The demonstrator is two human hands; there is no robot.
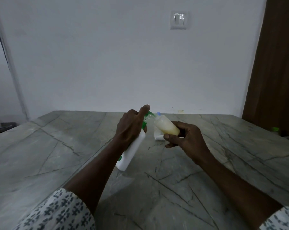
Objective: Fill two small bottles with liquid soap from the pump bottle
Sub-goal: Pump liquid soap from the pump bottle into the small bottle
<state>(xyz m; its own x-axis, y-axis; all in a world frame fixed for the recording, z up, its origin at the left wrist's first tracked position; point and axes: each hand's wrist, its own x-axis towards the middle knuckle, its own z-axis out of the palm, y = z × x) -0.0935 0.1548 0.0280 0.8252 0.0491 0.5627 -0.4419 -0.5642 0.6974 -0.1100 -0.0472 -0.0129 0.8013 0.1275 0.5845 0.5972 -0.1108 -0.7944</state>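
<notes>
A person's two bare forearms reach forward over a grey veined stone table (57, 146), patterned sleeves (57, 211) pushed back near the elbows. The left hand (130, 128) wraps around the neck of a white pump bottle (132, 151), fingers closed on it and the thumb raised over the green pump head (147, 118). The bottle tilts up and to the right, its base low and near the table surface; whether it touches the stone cannot be told. The right hand (181, 136) pinches a small clear bottle (167, 127) between thumb and curled fingers, holding it slanted with its mouth pointed up and left at the pump's spout. The small bottle holds pale yellowish liquid through most of its body. The spout and the bottle's mouth meet or nearly meet; the exact contact is blurred. Just behind the small bottle, something small and white (158, 136) stands on the table, partly hidden, with a bluish cap-like shape (158, 113) showing above it. Both wrists are bent inward so the hands face each other above the middle of the table. A light switch (178, 19) sits on the plain wall behind, and a brown curtain (276, 63) hangs at right.
</notes>
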